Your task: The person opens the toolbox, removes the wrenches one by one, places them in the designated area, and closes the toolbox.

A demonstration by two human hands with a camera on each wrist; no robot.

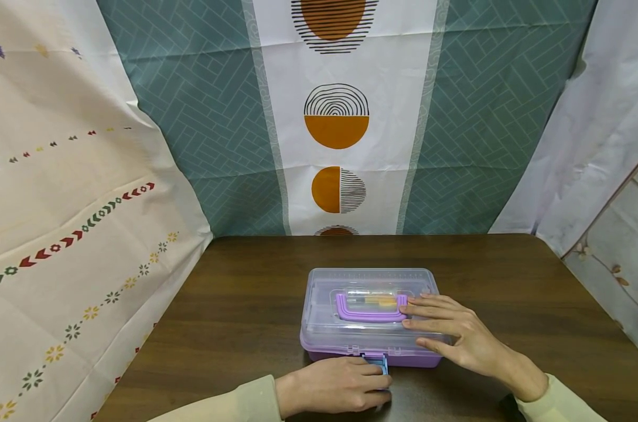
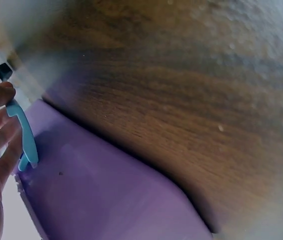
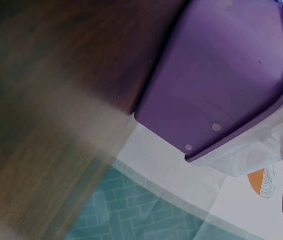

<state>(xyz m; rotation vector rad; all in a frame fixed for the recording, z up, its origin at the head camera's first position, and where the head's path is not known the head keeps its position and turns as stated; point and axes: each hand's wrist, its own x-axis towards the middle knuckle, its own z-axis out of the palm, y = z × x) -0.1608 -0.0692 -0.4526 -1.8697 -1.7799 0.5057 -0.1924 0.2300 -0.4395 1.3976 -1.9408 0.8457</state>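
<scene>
A storage box with a purple base (image 1: 426, 359) and a clear lid (image 1: 319, 310) sits on the table, its lid down. Folded flat on the lid is a purple handle (image 1: 371, 317); small yellow items show dimly beneath it. At the box's front, my left hand (image 1: 340, 384) holds the light blue latch (image 1: 378, 363) between thumb and fingers. The left wrist view shows this latch (image 2: 27, 137) tilted out from the purple wall. My right hand (image 1: 458, 334) rests on the lid's right side, fingers extended and spread, fingertips by the handle's right end.
The brown wooden table (image 1: 234, 305) extends around the box on all sides. Behind its far edge hangs a green and white patterned cloth (image 1: 203, 117). A cream embroidered cloth (image 1: 87, 205) borders the left side, and pale fabric (image 1: 577, 152) hangs at right.
</scene>
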